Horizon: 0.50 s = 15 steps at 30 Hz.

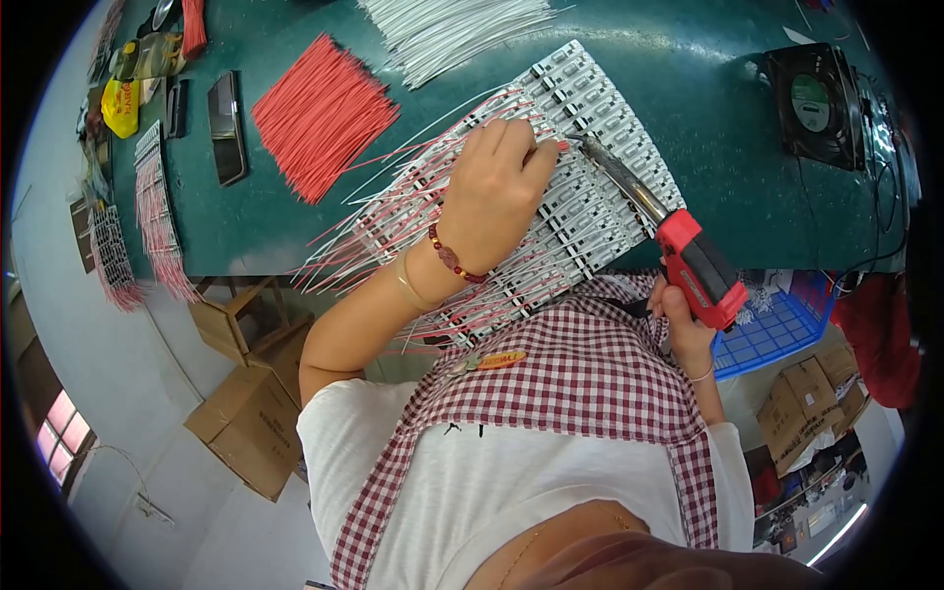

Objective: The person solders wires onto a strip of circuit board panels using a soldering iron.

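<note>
My left hand (497,187) is closed over a panel of small white circuit boards (600,108), its fingertips pinching a red wire (563,146). Many red and white wires trail from the panel toward the left, passing under my left wrist. My right hand (683,324) grips a red and black soldering iron (700,270) by its handle. The iron's metal tip points up and left, close to the end of the pinched wire. Whether tip and wire touch is too small to tell.
Bundles of red wires (320,118) and white wires (452,34) lie on the green table (708,49). A phone (227,128) and wired panels (157,197) lie left. A black fan (811,106) stands right. Below the table are a blue basket (777,329) and cardboard boxes (246,428).
</note>
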Tool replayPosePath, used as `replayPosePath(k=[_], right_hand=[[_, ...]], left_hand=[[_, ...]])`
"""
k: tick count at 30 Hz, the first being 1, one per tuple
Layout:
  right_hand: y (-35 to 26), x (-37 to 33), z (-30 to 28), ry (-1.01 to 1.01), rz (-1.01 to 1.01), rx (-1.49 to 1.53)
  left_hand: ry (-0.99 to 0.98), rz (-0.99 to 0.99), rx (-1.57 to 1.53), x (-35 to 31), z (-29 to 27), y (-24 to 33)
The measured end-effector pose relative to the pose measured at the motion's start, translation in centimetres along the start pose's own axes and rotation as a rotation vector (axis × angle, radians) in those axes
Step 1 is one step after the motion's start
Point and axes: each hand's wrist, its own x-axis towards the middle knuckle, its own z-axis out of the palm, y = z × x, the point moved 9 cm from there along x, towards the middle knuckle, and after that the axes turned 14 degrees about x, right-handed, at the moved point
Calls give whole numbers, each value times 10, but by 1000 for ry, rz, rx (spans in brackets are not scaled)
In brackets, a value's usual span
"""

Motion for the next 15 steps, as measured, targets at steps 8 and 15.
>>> replayPosePath(k=[8, 15], right_hand=[[13, -1, -17, 12, 35, -175], [-3, -3, -20, 102, -57, -200]], left_hand=[[-8, -21, 0, 0, 1, -2], [-19, -3, 23, 3, 0, 0]])
